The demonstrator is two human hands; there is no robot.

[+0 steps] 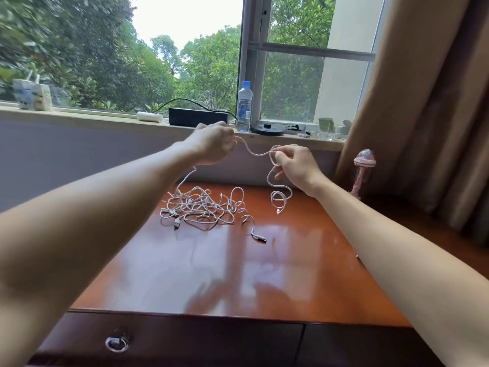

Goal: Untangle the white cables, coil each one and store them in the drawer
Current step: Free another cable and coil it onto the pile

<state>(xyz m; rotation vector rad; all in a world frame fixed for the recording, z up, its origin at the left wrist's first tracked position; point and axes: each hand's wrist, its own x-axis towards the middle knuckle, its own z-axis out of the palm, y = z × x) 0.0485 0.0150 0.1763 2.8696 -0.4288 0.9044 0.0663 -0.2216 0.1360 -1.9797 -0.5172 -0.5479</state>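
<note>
"White cable [259,154], who holds it?"
"Both hands, above the desk [238,274]. The left hand [214,145] is fisted round one stretch, the right hand [293,165] pinches a loop, and its tail curls down to the desk."
"The others?"
"A tangle [201,207] on the desk's far half. The drawer [169,337] below is closed."

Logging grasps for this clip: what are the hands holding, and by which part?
One white cable, rising from the tangle on the table. The left hand grips a mid-length stretch in its fist; the right hand pinches a small loop further along.
</note>
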